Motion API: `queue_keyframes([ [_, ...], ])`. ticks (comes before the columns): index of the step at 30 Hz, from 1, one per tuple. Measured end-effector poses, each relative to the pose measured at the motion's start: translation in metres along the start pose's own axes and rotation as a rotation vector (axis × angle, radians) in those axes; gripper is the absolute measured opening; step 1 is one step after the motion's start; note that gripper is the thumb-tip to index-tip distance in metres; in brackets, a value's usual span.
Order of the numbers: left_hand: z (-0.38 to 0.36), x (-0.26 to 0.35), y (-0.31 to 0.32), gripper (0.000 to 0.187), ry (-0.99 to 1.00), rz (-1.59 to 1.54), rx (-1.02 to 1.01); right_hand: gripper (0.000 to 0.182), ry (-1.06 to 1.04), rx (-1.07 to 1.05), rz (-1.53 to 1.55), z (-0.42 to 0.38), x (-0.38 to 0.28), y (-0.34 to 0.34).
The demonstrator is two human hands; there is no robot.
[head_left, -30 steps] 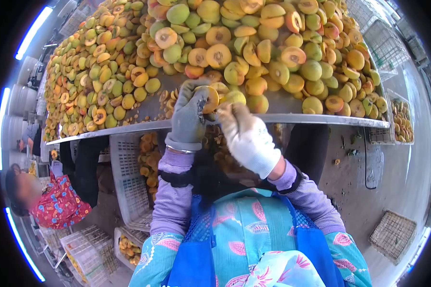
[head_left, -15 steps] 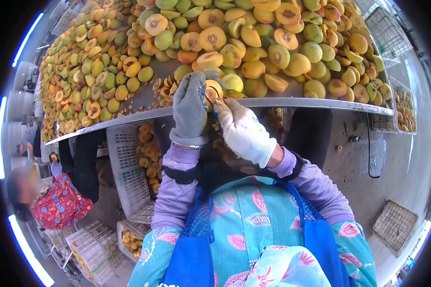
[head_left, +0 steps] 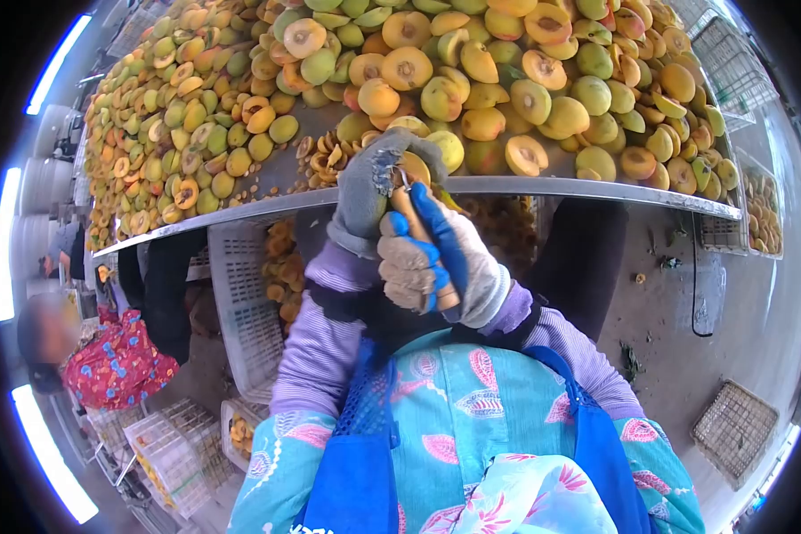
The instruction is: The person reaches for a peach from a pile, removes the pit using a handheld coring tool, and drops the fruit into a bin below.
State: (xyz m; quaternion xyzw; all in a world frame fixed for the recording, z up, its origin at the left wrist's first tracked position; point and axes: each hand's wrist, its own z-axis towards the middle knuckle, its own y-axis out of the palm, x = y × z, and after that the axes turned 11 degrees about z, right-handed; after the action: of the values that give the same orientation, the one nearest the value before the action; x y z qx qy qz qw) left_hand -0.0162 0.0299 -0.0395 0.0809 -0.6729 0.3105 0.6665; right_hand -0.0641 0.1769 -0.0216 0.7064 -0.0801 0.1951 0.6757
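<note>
My left hand [head_left: 374,182], in a grey glove with dark stains, is closed around a yellow peach half [head_left: 416,167] just above the table's front edge. In my right hand [head_left: 454,254], gloved in white with blue on the palm side, is a wooden-handled pitting knife [head_left: 411,218]. Its narrow metal end meets the peach half, and its blade is mostly hidden by fruit and glove. Halved peaches [head_left: 407,68] lie piled on the metal table [head_left: 303,209] beyond my hands. A small heap of brown pits and scraps [head_left: 325,160] lies beside my left hand.
Under the table edge stand a white slotted crate [head_left: 245,303] and peach pieces [head_left: 285,271]. A co-worker in a red patterned garment [head_left: 120,360] is at the left. An empty-looking crate [head_left: 734,423] sits on the floor at right, with another crate of fruit [head_left: 763,209] beyond the table's end.
My right hand has turned palm-side up, and the knife's wooden handle now shows across its fingers. My left hand has rolled over the peach half. The whole view has shifted slightly.
</note>
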Motion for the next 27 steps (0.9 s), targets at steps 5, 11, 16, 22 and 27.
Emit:
queue_keyframes([
  [5,-0.059,0.003,-0.030,0.021,-0.417,-0.762,0.401,0.045,0.061,-0.127,-0.091,-0.023,0.007,0.024],
  [11,-0.012,0.039,-0.081,0.035,-0.301,0.854,0.417,0.053,0.032,0.496,-0.456,-0.038,-0.026,-0.046],
  [16,0.096,-0.028,-0.065,0.048,-0.272,1.439,-0.160,0.049,-0.203,0.501,-0.765,-0.031,-0.020,0.007],
  [22,0.061,-0.018,-0.120,0.060,-0.401,0.295,-0.178,0.041,-0.586,0.593,-1.216,-0.015,-0.026,0.020],
  [27,0.006,-0.003,-0.059,0.055,0.172,0.319,0.226,0.036,-0.747,0.498,-2.019,0.024,-0.026,0.031],
])
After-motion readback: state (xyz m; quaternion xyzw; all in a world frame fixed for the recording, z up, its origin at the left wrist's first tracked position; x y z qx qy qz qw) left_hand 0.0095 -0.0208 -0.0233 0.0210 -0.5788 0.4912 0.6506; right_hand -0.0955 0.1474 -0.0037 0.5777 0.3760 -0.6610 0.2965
